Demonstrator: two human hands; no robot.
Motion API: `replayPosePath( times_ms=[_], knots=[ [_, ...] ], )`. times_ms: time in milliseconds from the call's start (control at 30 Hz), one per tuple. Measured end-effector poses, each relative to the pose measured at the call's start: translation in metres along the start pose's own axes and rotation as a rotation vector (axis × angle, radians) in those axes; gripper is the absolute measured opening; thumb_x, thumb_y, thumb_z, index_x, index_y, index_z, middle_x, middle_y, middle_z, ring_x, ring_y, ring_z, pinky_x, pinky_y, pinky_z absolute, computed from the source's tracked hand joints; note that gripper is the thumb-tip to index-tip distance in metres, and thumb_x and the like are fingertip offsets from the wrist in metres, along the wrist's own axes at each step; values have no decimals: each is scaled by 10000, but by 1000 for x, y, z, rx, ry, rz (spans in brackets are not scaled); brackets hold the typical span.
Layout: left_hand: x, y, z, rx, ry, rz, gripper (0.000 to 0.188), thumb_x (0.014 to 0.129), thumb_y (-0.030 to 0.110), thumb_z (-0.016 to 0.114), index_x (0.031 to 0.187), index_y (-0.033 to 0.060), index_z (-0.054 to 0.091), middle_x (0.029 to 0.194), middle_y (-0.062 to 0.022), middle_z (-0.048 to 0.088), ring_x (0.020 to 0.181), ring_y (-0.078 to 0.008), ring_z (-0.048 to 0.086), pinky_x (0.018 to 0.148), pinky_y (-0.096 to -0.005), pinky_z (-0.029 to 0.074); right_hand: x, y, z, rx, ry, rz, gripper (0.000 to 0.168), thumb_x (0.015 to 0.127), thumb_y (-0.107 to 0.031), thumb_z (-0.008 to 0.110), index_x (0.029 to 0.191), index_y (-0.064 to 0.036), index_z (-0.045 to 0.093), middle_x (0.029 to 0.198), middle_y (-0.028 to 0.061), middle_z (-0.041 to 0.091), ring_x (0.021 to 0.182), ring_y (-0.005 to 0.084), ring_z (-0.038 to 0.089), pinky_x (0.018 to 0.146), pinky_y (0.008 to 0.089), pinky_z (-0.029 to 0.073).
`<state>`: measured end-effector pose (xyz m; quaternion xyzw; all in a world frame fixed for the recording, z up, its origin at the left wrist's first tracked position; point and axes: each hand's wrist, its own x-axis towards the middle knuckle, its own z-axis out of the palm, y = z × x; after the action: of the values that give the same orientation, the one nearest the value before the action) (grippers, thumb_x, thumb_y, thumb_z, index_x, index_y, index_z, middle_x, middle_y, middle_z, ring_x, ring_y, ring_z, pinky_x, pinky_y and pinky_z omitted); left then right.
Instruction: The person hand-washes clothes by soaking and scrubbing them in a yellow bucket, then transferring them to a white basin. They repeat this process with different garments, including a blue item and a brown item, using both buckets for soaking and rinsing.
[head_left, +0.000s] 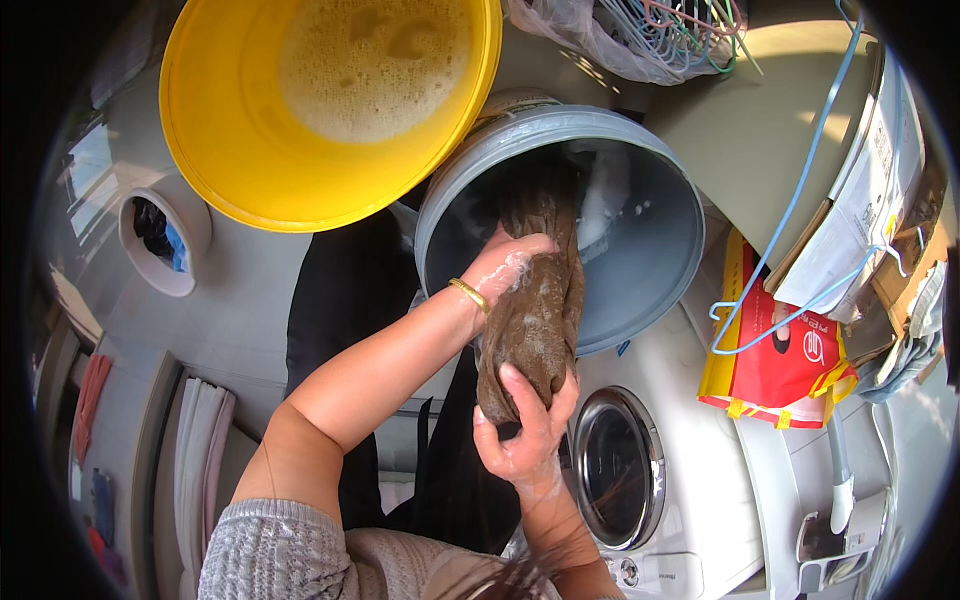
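Observation:
A wet brown cloth (531, 322), flecked with suds, hangs in a long bunch from inside a grey-blue bucket (637, 300) over its near rim. My left hand (510, 262), with a gold bangle at the wrist, grips the cloth near the bucket's mouth; foam clings to the hand. My right hand (529, 431) holds the cloth's near end, its fingers and thumb spread around it. White suds lie on the bucket's inner wall. The far part of the cloth is lost in the dark of the bucket.
A yellow tub (247, 176) with foamy liquid stands beyond the left arm. A front-loading washing machine (619, 469) is at lower right. Further right are a red and yellow bag (780, 345) and a blue hanger (795, 206). A white bin (199, 225) stands left.

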<state>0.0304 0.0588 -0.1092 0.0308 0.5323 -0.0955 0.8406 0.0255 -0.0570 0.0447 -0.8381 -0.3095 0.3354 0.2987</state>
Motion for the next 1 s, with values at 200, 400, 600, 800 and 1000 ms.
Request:
replayPosePath(
  times_ms=[200, 400, 600, 800, 1000],
  knots=[
    [25, -36, -26, -20, -201, 252, 218, 913, 159, 622, 1102, 54, 600, 956, -18, 634, 859, -123, 619, 784, -269, 522, 67, 28, 53, -65, 350, 194, 516, 766, -362, 812, 1169, -100, 624, 1363, 202, 376, 1223, 372, 445, 1021, 468, 383],
    [1, -24, 5, 270, -87, 318, 438, 891, 142, 640, 1278, -10, 503, 1183, -97, 590, 1101, -153, 523, 995, -305, 415, 113, 153, 42, 186, 518, 381, 357, 985, -300, 575, 960, 50, 642, 951, 180, 662, 807, 274, 606, 765, 395, 470],
    [-3, -18, -3, 174, -98, 211, 738, 931, 244, 587, 1531, 87, 186, 1527, -143, 290, 1414, -234, 279, 1159, -382, 213, 144, 214, 45, 819, 634, 777, 471, 1028, -389, 485, 1271, 13, 518, 1139, 161, 626, 1009, 264, 645, 882, 365, 520],
    [-6, -9, -21, 216, 4, 196, 741, 931, 274, 548, 1550, 106, 176, 1601, -157, 186, 1488, -277, 165, 1196, -397, 122, 156, 222, 132, -611, 483, 263, 585, 888, -355, 659, 1430, -227, 482, 1424, 266, 361, 1281, 454, 395, 1034, 517, 371],
    [-2, -8, -30, 129, 151, 229, 713, 915, 303, 587, 1508, 67, 269, 1555, -150, 280, 1457, -256, 216, 1188, -373, 132, 223, 228, 132, -985, -771, 526, 458, 924, -289, 533, 1378, -232, 541, 1496, 108, 402, 1300, 253, 456, 982, 425, 462]
  ],
)
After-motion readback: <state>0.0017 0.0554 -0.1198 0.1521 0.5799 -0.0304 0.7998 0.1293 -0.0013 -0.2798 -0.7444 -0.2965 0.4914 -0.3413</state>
